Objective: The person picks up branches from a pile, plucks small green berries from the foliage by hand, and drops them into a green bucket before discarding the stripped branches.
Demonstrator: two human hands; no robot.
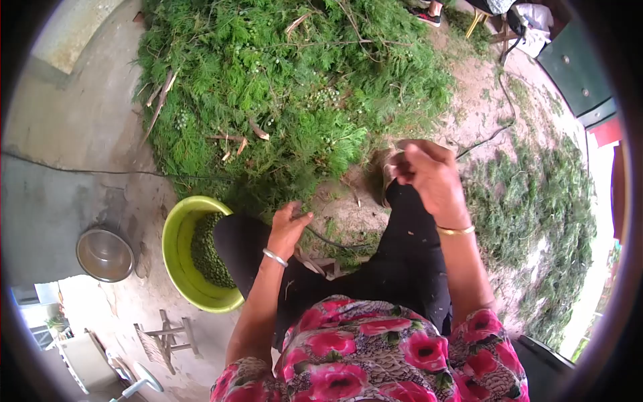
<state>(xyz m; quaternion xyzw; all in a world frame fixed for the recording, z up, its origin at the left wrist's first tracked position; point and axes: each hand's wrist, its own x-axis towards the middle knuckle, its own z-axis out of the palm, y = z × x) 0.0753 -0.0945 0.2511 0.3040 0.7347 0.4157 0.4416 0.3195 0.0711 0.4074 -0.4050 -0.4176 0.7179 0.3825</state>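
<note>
My left hand (287, 230), with a silver bangle at the wrist, is above my left knee, right of a yellow-green bucket (170, 268). Its thumb stands apart from the bent fingers, and I see nothing held. Small round green cones (209, 258) lie inside the bucket, partly hidden by my knee. Over my right knee is my right hand (432, 175), a gold bangle on its wrist. Its fingers are curled in, and whatever they may hold cannot be made out. A large heap of green conifer branches (268, 87) lies beyond both hands, with cones among the foliage.
A metal bowl (105, 255) sits on the floor at left, and a small wooden stool (164, 338) stands below it. A dark cable (100, 172) crosses the floor. More cut greenery (536, 228) is spread at right. Another person's foot (429, 17) shows at the top.
</note>
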